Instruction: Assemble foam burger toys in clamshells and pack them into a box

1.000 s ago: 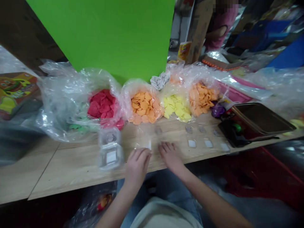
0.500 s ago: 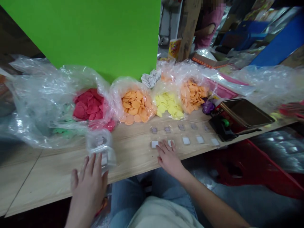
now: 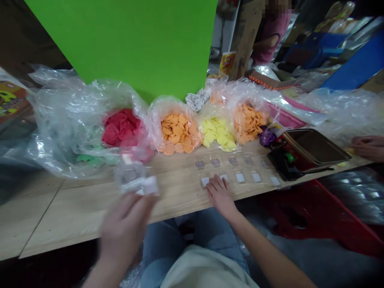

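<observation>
My left hand (image 3: 127, 216), smeared by motion, has its fingers closed on a clear plastic blister pack (image 3: 133, 178) with a white square at its near end. The pack is blurred and tilted just off or on the tabletop; I cannot tell which. My right hand (image 3: 220, 194) lies with fingers stretched over the second pack of a row of small open clear blister packs (image 3: 240, 177). These have white squares in their near halves and small greyish pieces in their far halves. The wooden table (image 3: 72, 216) carries them all.
Behind stand plastic bags of red pieces (image 3: 121, 128), orange discs (image 3: 177, 132), yellow pieces (image 3: 219, 132) and more orange pieces (image 3: 249, 120). A dark tray (image 3: 318, 146) sits at the right. Another person's hand (image 3: 369, 147) rests beyond it. A green panel (image 3: 126, 44) rises behind.
My left hand has moved from lying spread by the pack to gripping it. My right hand stays over the row. Another person's hand has come into view at the right. The view has shifted slightly.
</observation>
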Available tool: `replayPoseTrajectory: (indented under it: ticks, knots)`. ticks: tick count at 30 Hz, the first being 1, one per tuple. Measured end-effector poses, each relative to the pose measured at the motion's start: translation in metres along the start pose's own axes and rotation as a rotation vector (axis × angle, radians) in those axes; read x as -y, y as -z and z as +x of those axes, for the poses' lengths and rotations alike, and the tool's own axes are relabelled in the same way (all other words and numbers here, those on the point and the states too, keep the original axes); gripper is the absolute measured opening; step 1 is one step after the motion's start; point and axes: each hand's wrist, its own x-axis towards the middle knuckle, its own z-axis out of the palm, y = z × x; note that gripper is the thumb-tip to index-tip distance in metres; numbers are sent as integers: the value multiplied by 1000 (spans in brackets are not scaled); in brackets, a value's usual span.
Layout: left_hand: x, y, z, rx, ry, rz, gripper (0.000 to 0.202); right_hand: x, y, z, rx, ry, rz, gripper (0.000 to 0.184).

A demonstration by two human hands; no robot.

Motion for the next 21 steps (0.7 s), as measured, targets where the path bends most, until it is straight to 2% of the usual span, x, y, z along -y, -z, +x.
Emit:
replayPoseTrajectory:
  ticks: [2, 3, 5, 7, 8, 10, 12, 14, 15, 16, 18, 21]
  knots:
    - [-23, -38, 7, 283, -187, -42, 15, 3, -1, 1, -3, -34, 13, 23]
    - [-32, -59, 8, 367, -207, -22, 16, 4, 0, 1, -2, -52, 20, 22]
    - [-43, -95, 6, 461, -216, -11, 17, 6, 2, 0, 6, -83, 38, 22]
    - [-46, -112, -2, 458, -223, -40, 21, 8, 6, -2, 3, -103, 59, 25]
    - [-45, -112, -8, 430, -233, -61, 28, 10, 10, -2, -5, -110, 72, 30]
    - [-36, -99, -25, 298, -222, -88, 44, 21, 22, 1, -30, -105, 116, 41]
    - [-20, -78, -45, 78, -89, -77, 56, 43, 35, 13, -47, 6, 203, 47]
    - [3, -62, -65, -149, 186, -48, 73, 77, 46, 32, -50, 260, 309, 46]
    - [16, -58, -74, -216, 346, -67, 85, 97, 49, 43, -52, 416, 345, 46]
    - [29, -57, -83, -247, 499, -125, 96, 117, 49, 54, -57, 541, 358, 48]
    - [51, -62, -95, -219, 718, -320, 106, 156, 42, 73, -47, 676, 314, 43]
    - [73, -73, -101, -98, 907, -693, 101, 197, 20, 92, 0, 729, 252, 31]
